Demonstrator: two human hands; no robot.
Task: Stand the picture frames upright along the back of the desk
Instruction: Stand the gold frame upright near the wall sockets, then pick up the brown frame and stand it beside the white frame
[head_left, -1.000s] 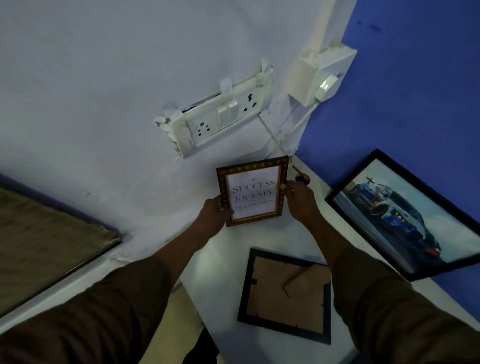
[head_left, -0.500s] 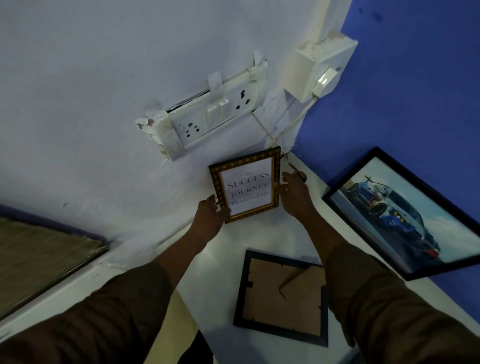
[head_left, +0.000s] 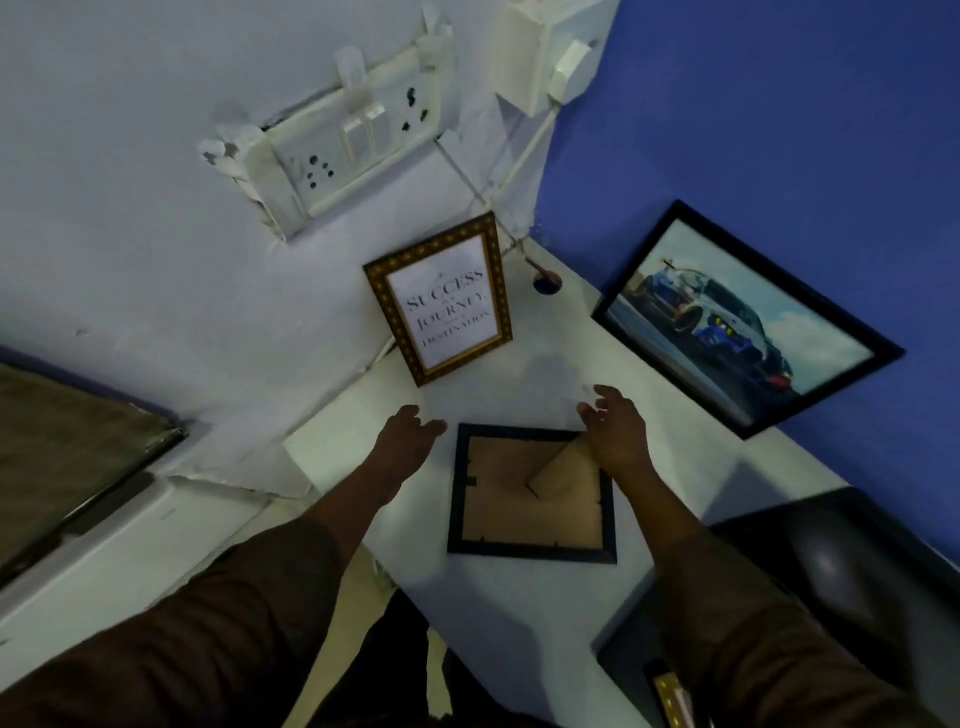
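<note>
Standing upright against the pale wall at twelve o'clock on the white bench (head_left: 524, 613): small gold-patterned picture frame with a printed "Success" quote (head_left: 443, 300), free of both hands. At two o'clock, leaning on the blue wall: large black-framed car picture (head_left: 743, 322). Lying face down at the centre of the bench, brown backing board and folded easel stand upward: dark-edged picture frame (head_left: 524, 499). Left hand (head_left: 402, 441) at nine o'clock of that flat frame, fingers loosely spread, gripping nothing, just beside its top left corner. Right hand (head_left: 613, 426) over the frame's top right corner, at one o'clock of it, fingers apart and empty; contact with the frame not clear. White switch and socket plate (head_left: 343, 150) on the wall above.
</note>
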